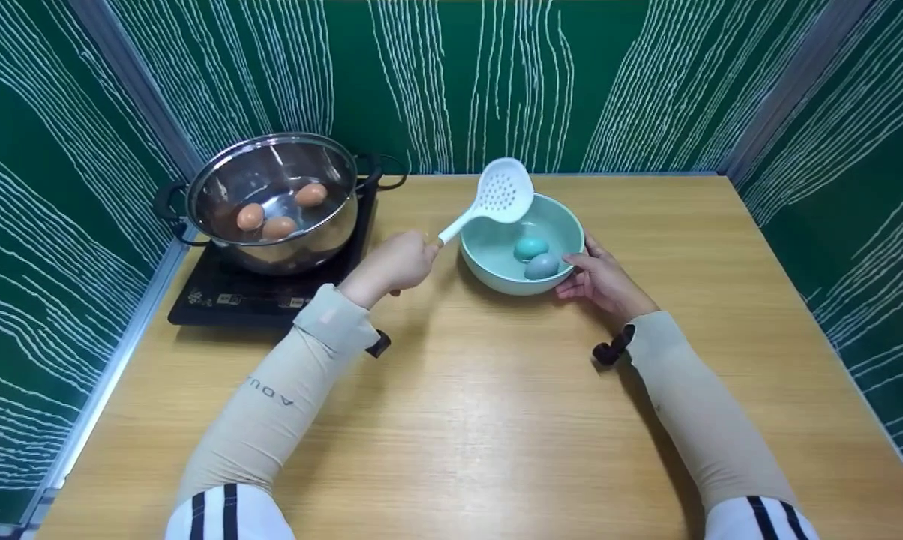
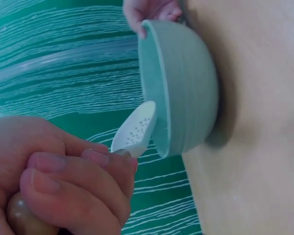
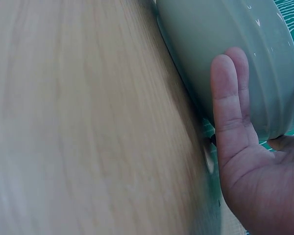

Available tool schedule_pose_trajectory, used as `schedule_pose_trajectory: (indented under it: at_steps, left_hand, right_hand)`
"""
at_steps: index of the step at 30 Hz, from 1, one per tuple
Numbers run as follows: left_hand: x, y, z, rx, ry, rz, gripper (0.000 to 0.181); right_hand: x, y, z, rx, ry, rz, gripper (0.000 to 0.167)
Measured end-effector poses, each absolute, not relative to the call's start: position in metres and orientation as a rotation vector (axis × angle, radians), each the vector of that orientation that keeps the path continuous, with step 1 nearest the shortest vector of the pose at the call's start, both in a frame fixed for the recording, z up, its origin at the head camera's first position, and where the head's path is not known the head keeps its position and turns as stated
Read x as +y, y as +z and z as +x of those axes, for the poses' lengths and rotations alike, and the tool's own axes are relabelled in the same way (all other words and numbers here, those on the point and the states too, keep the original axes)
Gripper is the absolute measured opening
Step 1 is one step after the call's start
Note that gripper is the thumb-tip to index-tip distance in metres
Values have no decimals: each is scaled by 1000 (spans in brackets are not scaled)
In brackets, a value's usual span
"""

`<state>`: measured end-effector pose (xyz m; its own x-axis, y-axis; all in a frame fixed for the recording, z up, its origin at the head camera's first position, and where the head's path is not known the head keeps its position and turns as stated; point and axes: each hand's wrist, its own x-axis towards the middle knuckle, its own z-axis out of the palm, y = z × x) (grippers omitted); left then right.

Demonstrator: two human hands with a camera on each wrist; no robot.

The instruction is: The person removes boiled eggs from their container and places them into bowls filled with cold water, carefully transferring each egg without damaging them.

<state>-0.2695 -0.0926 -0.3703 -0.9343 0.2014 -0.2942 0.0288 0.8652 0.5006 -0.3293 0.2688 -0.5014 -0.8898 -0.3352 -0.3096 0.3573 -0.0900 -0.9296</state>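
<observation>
My left hand (image 1: 400,262) grips the handle of a white slotted ladle (image 1: 505,191), fingers curled round it. The ladle's perforated head is over the back left rim of a pale green bowl (image 1: 493,280). A brownish rounded handle end (image 2: 29,215) shows under the fingers in the left wrist view. My right hand (image 1: 600,283) holds the bowl at its right side, thumb at the rim and fingers along the outer wall (image 3: 196,54). Inside the bowl lie a turquoise egg (image 1: 531,248) and a blue-grey egg (image 1: 541,266).
At the left, a steel pot (image 1: 294,251) with black handles stands on a black induction cooker (image 1: 219,300). Three brown eggs (image 1: 279,227) are in the pot. Green patterned panels (image 1: 489,90) enclose the wooden table (image 1: 481,420) at the back and sides.
</observation>
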Motion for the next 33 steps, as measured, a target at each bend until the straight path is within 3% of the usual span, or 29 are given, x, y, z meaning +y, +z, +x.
schedule_pose_trajectory:
  at_steps: [25, 33]
  left_hand:
    - [-173, -312, -258, 2856, 778, -25, 47]
    - [-198, -298, -251, 2887, 834, -15, 40]
  right_hand:
    - [268, -502, -330, 1721, -2042, 35, 83]
    - [269, -500, -330, 1749, -2000, 26, 82]
